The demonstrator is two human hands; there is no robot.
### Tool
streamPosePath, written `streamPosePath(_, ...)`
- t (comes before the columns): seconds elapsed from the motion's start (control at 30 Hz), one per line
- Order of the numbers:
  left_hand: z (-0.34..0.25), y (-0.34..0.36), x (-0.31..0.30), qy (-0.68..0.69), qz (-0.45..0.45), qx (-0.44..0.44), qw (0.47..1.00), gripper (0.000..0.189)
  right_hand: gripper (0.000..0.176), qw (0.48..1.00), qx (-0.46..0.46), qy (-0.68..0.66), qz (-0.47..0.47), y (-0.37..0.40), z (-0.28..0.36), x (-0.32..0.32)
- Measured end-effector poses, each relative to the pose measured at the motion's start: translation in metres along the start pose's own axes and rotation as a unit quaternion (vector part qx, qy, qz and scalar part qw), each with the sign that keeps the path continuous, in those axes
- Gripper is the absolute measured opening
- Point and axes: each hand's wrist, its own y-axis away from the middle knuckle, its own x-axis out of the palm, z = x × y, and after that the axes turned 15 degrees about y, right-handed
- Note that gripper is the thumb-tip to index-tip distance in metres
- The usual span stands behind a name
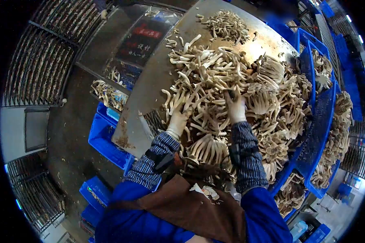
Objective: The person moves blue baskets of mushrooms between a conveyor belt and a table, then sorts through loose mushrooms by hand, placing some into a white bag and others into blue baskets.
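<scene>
Left hand (179, 121) and right hand (235, 106) are touching heaped mushrooms (211, 73) mid-table, fingers partly open, any hold unclear; bare tabletop (151, 81) is running to the left edge; blue crates (323, 131) are bounding the right.

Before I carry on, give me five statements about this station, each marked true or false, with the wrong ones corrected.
1. The left hand and right hand are both in among the mushrooms. True.
2. The far end of the table is bare. False: a small pile of mushrooms lies there.
3. Blue crates holding mushrooms stand along the table's right side. True.
4. The apron is plain white. False: it is mainly brown.
5. The sleeve covers are striped. True.
</scene>
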Motion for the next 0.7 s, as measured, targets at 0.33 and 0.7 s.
streamPosePath(0.33,0.007,0.008,-0.011,-0.054,0.093,-0.097,0.989,0.044,0.041,0.928,-0.044,0.338,0.152,-0.09,0.035,-0.024)
streamPosePath(0.7,-0.004,-0.023,0.026,-0.429,0.409,0.188,0.783,0.059,0.034,0.97,-0.137,0.151,-0.134,-0.031,-0.018,-0.025)
